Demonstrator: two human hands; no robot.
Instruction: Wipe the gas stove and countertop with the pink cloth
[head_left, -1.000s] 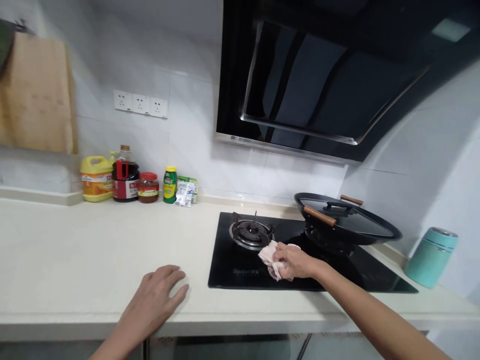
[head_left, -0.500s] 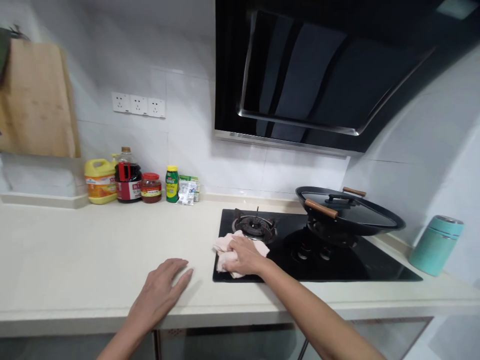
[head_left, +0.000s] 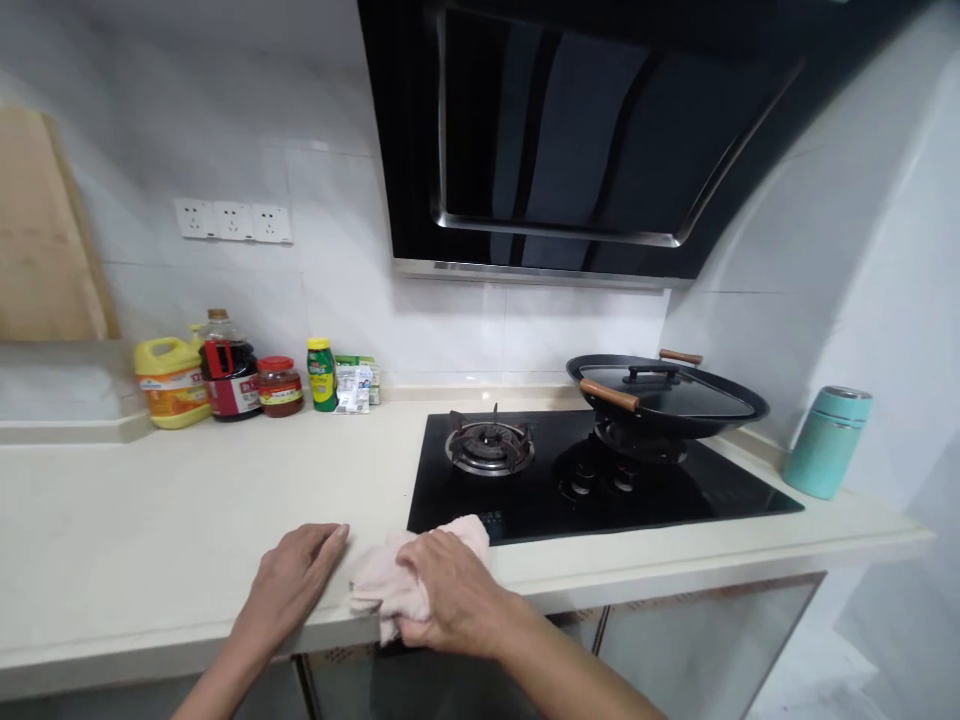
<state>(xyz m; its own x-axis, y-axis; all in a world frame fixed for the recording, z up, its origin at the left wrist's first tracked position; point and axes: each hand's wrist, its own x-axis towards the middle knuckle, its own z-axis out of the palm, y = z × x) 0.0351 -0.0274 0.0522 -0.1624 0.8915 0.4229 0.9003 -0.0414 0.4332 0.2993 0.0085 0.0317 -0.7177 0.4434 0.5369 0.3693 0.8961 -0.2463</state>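
The pink cloth [head_left: 388, 583] lies crumpled at the lower centre of the frame, on the front edge of the worktop [head_left: 187, 520], one end overlapping the front left corner of the black stove [head_left: 667, 505] and another hanging down over the edge. The right hand [head_left: 454, 592] has its grip bunched around the cloth, fingers bent over it from above. To its left in the frame, near the cloth, the left hand [head_left: 291, 577] rests palm down on the worktop, its grip loose and the fingers unclenched.

Above the cloth in the frame is a bare burner [head_left: 491, 445]. A wok [head_left: 660, 420] with a lid and wooden handles sits on the other burner, at centre right, and a turquoise flask [head_left: 829, 450] stands at the right of the frame. Along the wall at centre left are a yellow jug [head_left: 174, 390], a dark bottle [head_left: 232, 368], a red-lidded jar [head_left: 280, 388], a green bottle [head_left: 322, 378] and some packets [head_left: 355, 388]. A black range hood [head_left: 555, 140] fills the upper centre.
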